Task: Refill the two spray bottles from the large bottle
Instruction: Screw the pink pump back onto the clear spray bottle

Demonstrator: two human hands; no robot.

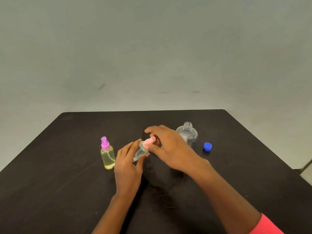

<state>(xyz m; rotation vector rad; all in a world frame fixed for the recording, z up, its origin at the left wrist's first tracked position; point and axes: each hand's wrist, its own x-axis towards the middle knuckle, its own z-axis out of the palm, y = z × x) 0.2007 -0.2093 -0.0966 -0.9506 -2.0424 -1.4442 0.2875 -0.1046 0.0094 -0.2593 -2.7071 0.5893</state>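
- Your left hand (128,164) curls round the clear spray bottle (140,152), which tilts toward 1 o'clock above the tabletop (67,183).
- Your right hand (170,149) pinches its pink top (149,142).
- The yellow spray bottle (108,157) stands upright at 9 o'clock of your left hand.
- The large bottle (187,135) stands uncapped at 1 o'clock, with the blue cap (207,146) at its 3 o'clock.

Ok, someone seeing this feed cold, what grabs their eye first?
Mid-table, the left grip holds a small clear spray bottle tilted while the right grip pinches its pink spray head. Left of them a yellow-filled spray bottle with a purple top stands upright. Behind the right grip the large bottle stands uncapped, its blue cap on the black table to its right.
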